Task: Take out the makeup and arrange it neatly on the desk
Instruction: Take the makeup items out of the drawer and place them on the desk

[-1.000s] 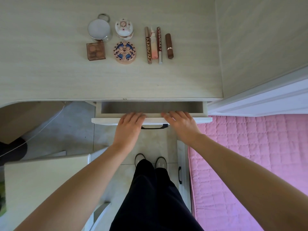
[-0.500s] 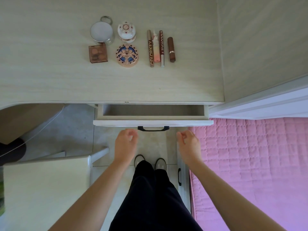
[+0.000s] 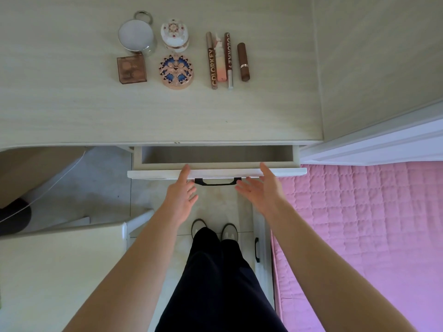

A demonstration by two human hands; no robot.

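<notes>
Pale wood desk carries makeup: jars, compacts, four tubes in row.

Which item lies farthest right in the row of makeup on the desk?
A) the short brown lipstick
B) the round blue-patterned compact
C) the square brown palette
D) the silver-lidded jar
A: the short brown lipstick lies at the right end of the row, just right of the tall Colorkey tube.

A pink quilted bedspread was seen right of the tiled floor, where a white cable was trailed.
</notes>
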